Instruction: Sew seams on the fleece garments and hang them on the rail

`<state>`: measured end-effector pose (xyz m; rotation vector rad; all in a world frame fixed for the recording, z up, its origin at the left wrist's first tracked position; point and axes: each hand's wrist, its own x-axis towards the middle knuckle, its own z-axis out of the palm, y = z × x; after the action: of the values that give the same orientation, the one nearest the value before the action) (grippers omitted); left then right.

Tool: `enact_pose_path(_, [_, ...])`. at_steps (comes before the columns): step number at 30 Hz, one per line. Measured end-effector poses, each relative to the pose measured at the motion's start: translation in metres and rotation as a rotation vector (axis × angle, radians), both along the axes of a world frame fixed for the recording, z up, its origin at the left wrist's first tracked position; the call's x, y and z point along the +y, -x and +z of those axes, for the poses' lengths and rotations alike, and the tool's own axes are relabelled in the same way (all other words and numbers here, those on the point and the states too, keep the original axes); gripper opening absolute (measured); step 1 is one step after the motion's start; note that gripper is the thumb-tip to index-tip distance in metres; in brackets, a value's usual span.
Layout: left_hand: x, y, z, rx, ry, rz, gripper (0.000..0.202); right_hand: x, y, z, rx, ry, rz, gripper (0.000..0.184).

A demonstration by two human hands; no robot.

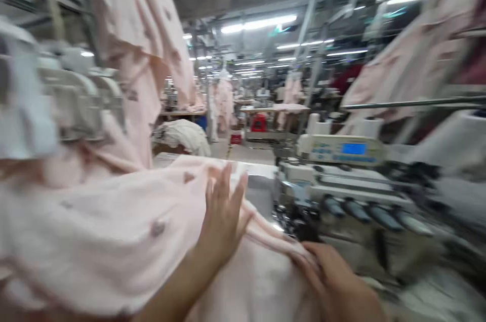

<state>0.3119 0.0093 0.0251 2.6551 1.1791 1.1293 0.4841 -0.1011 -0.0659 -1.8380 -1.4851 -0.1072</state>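
A pale pink fabric piece (152, 210) with small dark printed motifs spreads over the work surface from the left to the sewing machine (353, 185). My left hand (224, 220) lies on the fabric near its folded edge, fingers stretched out and apart, the thumb close to the edge. Lower right, my right hand (337, 281) is closed round the same edge, beside the front of the machine. Motion blurs the right hand's fingers, and part of them is hidden behind the cloth. Between the hands the edge runs slanting past the needle area.
A control panel (341, 150) with a blue display sits on the machine. Pink cloth (140, 33) hangs at upper left, and more hanging cloth (413, 53) is at right. Behind are a pale cloth pile (182, 137), a red stool (258, 122) and thread cones (317, 124).
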Motion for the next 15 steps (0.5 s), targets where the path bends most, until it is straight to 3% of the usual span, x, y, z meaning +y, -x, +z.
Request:
enact_pose_path(3, [-0.025, -0.023, -0.046, 0.132, 0.029, -0.290, 0.041, 0.006, -0.006, 0.007, -0.036, -0.108, 0.067, 0.029])
enact_pose_path(5, [-0.030, -0.034, -0.060, 0.199, 0.028, -0.335, 0.029, 0.009, -0.011, 0.013, 0.030, -0.103, 0.123, 0.023])
enact_pose_path(7, [-0.026, -0.042, -0.061, 0.258, 0.010, -0.335, 0.018, 0.008, -0.015, 0.021, 0.124, -0.041, 0.172, 0.020])
enact_pose_path(11, [-0.017, -0.044, -0.046, 0.275, 0.124, -0.317, 0.013, 0.006, -0.023, 0.036, 0.332, 0.115, 0.248, 0.018])
enact_pose_path(15, [-0.015, -0.044, -0.036, 0.264, 0.272, -0.261, 0.017, 0.019, -0.025, 0.042, 0.466, 0.215, 0.152, 0.021])
